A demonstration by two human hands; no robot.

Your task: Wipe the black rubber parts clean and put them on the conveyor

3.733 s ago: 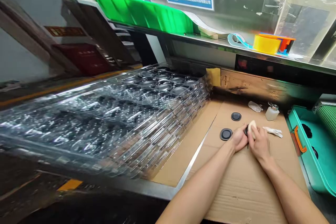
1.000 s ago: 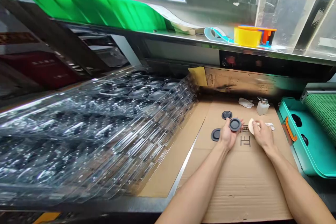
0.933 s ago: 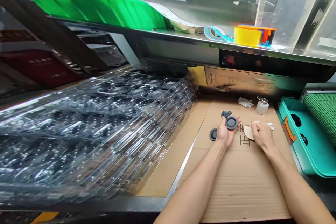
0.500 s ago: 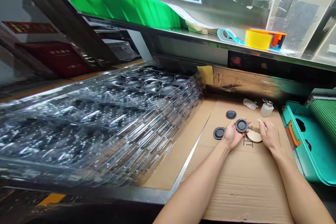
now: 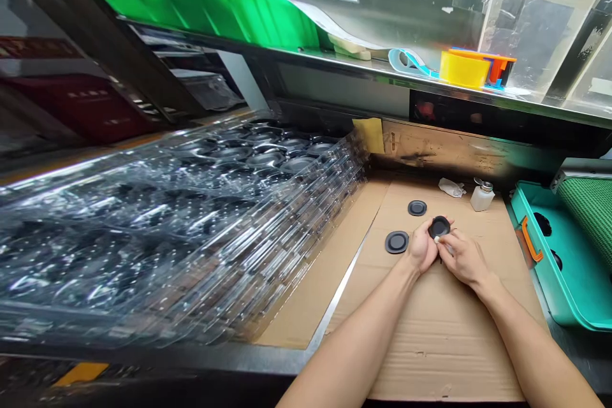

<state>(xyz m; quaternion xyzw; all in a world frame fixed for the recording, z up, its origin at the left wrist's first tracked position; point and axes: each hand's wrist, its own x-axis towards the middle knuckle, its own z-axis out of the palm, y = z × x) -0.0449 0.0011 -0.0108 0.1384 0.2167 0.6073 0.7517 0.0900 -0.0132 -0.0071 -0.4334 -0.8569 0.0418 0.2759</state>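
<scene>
Left hand point(image 5: 421, 252) half-curled, holding black disc point(image 5: 438, 227) above cardboard point(image 5: 430, 344); right hand point(image 5: 465, 261) pinches small white scrap point(image 5: 437, 240) against disc. Pressing too hard could pop disc loose, dropping it onto cardboard near other discs point(image 5: 396, 242).

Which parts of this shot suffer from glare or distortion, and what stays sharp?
In the head view, glare sparkles across the stacked clear plastic trays; the steel shelf edge bows from wide-angle distortion; the left hand, right hand and black disc stay fairly sharp.

Stacked trays point(image 5: 191, 242) beyond left hand point(image 5: 421, 252), teal bin point(image 5: 568, 306) right
</scene>
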